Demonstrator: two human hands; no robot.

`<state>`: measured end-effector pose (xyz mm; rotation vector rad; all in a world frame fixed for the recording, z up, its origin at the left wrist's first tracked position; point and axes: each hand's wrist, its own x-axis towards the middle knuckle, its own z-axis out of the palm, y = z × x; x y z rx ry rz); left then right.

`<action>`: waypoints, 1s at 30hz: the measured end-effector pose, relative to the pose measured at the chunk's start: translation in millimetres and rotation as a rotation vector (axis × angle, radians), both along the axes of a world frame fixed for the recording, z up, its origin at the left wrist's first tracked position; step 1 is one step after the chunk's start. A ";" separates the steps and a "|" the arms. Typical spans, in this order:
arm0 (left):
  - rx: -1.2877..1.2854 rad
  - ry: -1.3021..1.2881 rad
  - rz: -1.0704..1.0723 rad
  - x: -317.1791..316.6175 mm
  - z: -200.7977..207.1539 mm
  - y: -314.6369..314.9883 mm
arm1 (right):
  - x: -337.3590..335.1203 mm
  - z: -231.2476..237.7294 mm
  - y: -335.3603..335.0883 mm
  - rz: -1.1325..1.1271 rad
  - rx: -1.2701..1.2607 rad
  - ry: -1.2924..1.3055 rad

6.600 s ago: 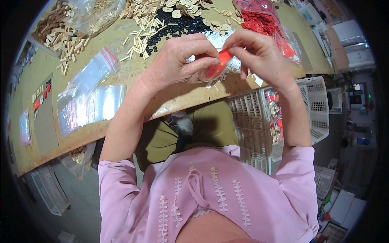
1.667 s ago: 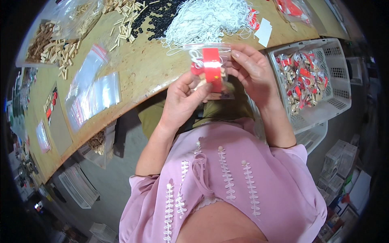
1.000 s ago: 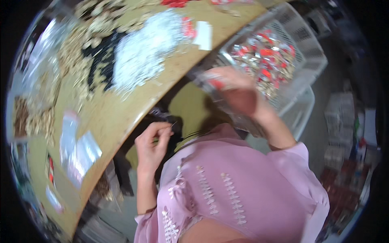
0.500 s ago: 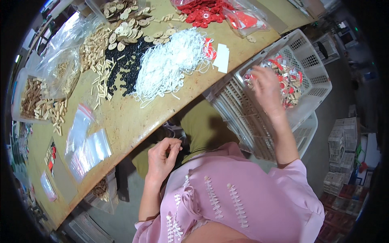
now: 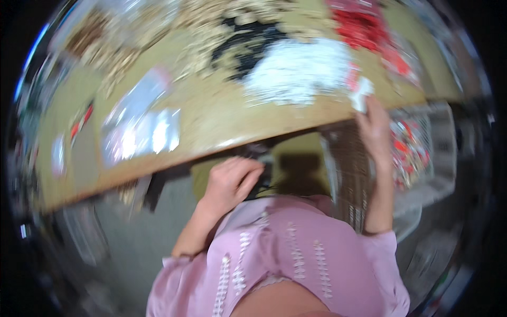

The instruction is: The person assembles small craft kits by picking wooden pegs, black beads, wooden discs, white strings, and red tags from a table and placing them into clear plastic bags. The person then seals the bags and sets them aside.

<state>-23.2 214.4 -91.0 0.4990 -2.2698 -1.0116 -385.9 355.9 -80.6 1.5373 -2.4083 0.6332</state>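
My right hand [image 5: 375, 124] reaches to the table's front edge, its fingertips touching the white cards [image 5: 362, 91] beside the heap of white cord [image 5: 298, 71]. Motion blur hides whether its fingers grip a card. Above my lap, just short of the table, my left hand [image 5: 232, 178] is closed with thumb and fingers together. Anything in it is too small or blurred to make out. A bit of red [image 5: 353, 75] shows between cord and cards.
On the table [image 5: 206, 124] lie black beads [image 5: 248, 45], pale wooden pieces [image 5: 203, 53], red pieces [image 5: 362, 31] and clear plastic bags [image 5: 140, 132]. A white crate [image 5: 443, 153] holding bagged red and wooden pieces [image 5: 409, 153] stands to the right, beside the table.
My right hand has moved from over the crate to the white cards on the table. My left hand stays closed near my lap. The whole view has turned and blurred.
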 end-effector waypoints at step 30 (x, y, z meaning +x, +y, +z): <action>-0.363 -0.294 0.988 113.6 5.9 -102.4 | 190.5 30.6 -105.3 0.663 -0.132 -0.245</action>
